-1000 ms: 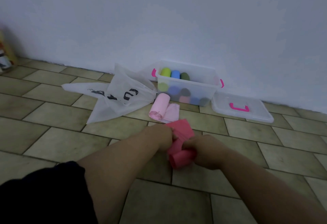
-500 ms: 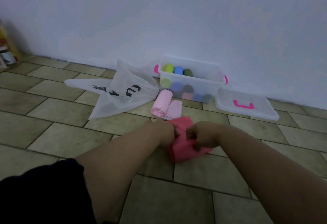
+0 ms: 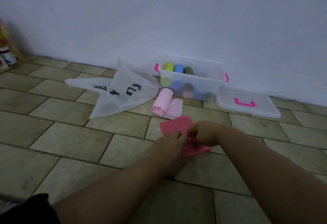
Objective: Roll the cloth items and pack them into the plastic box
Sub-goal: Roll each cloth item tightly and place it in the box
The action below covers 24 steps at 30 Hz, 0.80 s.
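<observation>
A red-pink cloth (image 3: 174, 125) lies on the tiled floor, partly rolled at its near end. My left hand (image 3: 170, 143) and my right hand (image 3: 203, 131) both grip that rolled end, fingers closed on the fabric. Beyond it lies a pale pink cloth (image 3: 163, 101), half rolled, with its flat tail to the right. The clear plastic box (image 3: 209, 82) with pink handles stands against the wall. It holds several rolled cloths in green, blue, dark green and other colours.
The box's clear lid (image 3: 247, 106) with a pink handle lies flat to the right of the box. A crumpled translucent plastic bag (image 3: 122, 91) with black print lies left of the box. Jars (image 3: 8, 58) stand at the far left by the wall.
Both hands have moved away from me along the red-pink cloth, and the roll has grown. Less flat cloth shows beyond my hands.
</observation>
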Each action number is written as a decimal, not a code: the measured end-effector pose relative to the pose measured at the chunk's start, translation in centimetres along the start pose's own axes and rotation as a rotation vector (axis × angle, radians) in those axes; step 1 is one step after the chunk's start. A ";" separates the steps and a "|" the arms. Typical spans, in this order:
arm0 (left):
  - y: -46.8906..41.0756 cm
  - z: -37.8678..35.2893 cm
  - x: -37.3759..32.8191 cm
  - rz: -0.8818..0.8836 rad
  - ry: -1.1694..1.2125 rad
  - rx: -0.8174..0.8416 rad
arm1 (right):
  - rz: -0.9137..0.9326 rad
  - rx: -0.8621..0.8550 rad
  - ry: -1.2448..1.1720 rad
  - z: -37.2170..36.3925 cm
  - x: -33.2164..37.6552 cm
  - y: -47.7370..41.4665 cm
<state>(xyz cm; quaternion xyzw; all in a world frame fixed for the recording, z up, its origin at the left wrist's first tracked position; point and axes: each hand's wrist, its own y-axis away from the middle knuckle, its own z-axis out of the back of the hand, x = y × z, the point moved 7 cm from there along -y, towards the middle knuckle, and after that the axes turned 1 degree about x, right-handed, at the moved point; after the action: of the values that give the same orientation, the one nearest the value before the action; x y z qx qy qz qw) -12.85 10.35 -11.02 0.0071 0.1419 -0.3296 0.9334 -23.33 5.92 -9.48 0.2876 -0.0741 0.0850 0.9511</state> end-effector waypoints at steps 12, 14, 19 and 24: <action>-1.5 1.4 1.8 0.073 -0.078 0.066 | 0.257 -0.502 0.126 -0.8 -0.7 4.3; -1.6 1.9 1.6 0.053 -0.172 0.041 | 0.248 -0.458 0.086 -0.3 -0.5 3.6; -1.6 2.1 2.9 0.160 -0.032 0.004 | 0.144 -0.336 0.095 -0.1 -0.4 1.3; -2.3 2.5 5.2 0.331 -0.113 0.032 | 0.252 -0.531 0.046 0.2 0.4 1.5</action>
<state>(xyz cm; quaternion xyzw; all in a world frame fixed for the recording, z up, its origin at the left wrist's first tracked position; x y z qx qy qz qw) -9.73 5.07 -9.82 0.0265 0.0810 -0.1737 0.9811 -23.26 7.12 -8.46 0.0153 -0.1076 0.1866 0.9764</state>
